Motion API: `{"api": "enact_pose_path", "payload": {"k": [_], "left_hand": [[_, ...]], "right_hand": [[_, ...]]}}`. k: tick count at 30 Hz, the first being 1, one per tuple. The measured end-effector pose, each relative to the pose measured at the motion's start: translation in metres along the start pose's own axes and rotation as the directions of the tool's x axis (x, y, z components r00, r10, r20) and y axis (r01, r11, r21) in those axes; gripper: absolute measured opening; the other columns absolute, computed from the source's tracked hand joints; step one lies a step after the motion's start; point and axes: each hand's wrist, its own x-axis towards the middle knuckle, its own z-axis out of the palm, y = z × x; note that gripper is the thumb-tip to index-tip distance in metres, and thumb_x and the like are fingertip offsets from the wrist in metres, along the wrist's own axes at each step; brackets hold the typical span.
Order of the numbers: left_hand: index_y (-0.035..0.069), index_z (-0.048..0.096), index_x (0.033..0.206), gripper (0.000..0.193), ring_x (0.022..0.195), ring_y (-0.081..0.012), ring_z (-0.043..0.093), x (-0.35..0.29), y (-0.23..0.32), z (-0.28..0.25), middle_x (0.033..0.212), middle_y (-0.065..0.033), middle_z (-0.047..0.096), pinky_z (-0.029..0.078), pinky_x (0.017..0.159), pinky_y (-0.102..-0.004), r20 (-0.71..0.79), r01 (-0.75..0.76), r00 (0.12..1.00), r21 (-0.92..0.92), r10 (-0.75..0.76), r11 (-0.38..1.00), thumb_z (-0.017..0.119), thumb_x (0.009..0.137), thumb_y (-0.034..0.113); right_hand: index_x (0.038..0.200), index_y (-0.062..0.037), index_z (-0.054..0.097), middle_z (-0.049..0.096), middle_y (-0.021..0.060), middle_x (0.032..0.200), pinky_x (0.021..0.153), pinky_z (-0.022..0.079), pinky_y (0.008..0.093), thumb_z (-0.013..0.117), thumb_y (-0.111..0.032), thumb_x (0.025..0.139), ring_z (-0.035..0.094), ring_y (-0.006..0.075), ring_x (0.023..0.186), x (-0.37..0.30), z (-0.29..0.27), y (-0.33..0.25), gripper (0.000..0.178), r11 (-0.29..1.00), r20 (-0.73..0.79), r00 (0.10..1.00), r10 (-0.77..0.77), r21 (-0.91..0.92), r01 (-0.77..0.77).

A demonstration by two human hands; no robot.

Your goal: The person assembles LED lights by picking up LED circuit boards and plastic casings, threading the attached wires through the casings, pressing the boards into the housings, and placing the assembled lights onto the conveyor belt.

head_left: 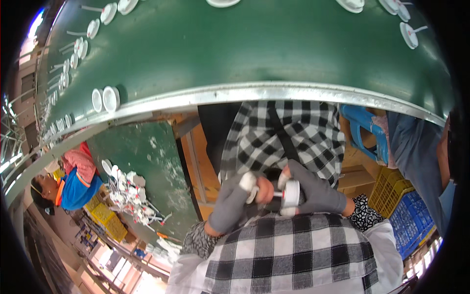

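A long green worktable (274,54) runs across the top, its surface glossy, with a pale metal edge (274,91) along the near side. Along its left side stands a curved row of white round pieces (93,29), several with thin white stems sticking out. Near the metal edge on the left, two white cups (111,99) stand side by side on their rims. More white discs (409,36) are set at the upper right, one with its stem pointing right. Lower left, a smaller green table (154,152), smeared with whitish marks, carries a loose heap of white parts (129,193) with red bits among them
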Motion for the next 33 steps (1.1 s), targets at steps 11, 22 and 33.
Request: {"api": "enact_pose_path", "payload": {"k": [11, 22, 33], "left_hand": [[0.001, 0.049, 0.118, 0.078, 0.094, -0.029, 0.06, 0.031, 0.006, 0.017, 0.107, -0.0115, 0.059, 0.048, 0.084, -0.0388, 0.409, -0.396, 0.697, 0.904, 0.589, -0.16, 0.086, 0.059, 0.036], [0.002, 0.039, 0.127, 0.1, 0.105, -0.0239, 0.063, 0.016, 0.024, 0.02, 0.117, -0.011, 0.059, 0.05, 0.089, -0.0356, 0.265, -0.389, 0.902, 0.842, 0.342, 0.373, 0.092, 0.052, 0.043], [-0.005, 0.033, 0.133, 0.102, 0.108, -0.025, 0.059, 0.018, 0.004, 0.016, 0.119, -0.0163, 0.053, 0.05, 0.09, -0.0346, 0.27, -0.411, 0.903, 0.773, 0.335, 0.484, 0.088, 0.062, 0.042]], "right_hand": [[0.127, -0.0049, 0.039, 0.05, 0.0161, 0.112, 0.088, 0.048, 0.0389, 0.075, -0.051, 0.073, 0.056, 0.0286, 0.105, 0.031, -0.031, -0.035, 0.079, 0.996, -0.169, 0.985, 0.029, 0.089, -0.014], [0.087, -0.0079, 0.066, 0.053, 0.0034, 0.104, 0.083, 0.052, 0.035, 0.067, -0.013, 0.067, 0.055, 0.022, 0.105, 0.011, -0.053, -0.035, 0.02, 0.408, 0.154, 0.697, -0.701, -0.715, 0.568], [0.085, 0.0, 0.064, 0.056, 0.0075, 0.095, 0.075, 0.055, 0.0323, 0.068, -0.011, 0.064, 0.061, 0.0229, 0.085, 0.02, -0.062, -0.035, 0.024, 0.393, 0.372, 0.639, -0.673, -0.552, 0.735]]}}
